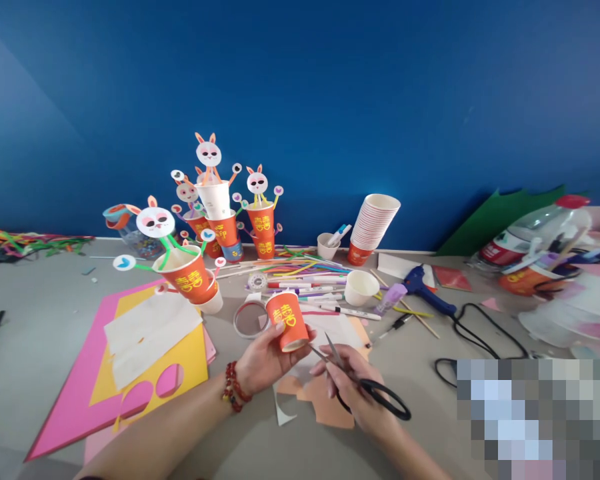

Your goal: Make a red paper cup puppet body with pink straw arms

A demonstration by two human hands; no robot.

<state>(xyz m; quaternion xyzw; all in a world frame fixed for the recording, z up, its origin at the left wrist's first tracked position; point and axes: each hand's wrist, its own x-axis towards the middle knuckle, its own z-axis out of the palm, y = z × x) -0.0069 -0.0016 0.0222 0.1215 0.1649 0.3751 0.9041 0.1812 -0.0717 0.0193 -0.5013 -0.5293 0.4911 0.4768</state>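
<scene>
My left hand [266, 357] is wrapped round a red paper cup [287, 321] with yellow characters on its side. The cup is turned with its base toward me and slightly tilted. In my right hand [355, 380] is a pair of scissors [380, 395] with black handles. Their blades stand apart and point up-left, close to the bottom of the cup; whether they touch it I cannot tell. Below both hands lie orange paper scraps [334, 408] and a white paper offcut [283, 405]. A roll of tape [251, 319] rests just behind my left hand.
Rabbit-faced cup figures [183, 273] stand at the back left. Stacked paper cups [374, 223] lean by the wall. Markers [300, 287], a white cup [361, 288] and a blue glue gun [429, 290] with its cord lie behind my hands. Pink and yellow sheets [97, 373] cover the left.
</scene>
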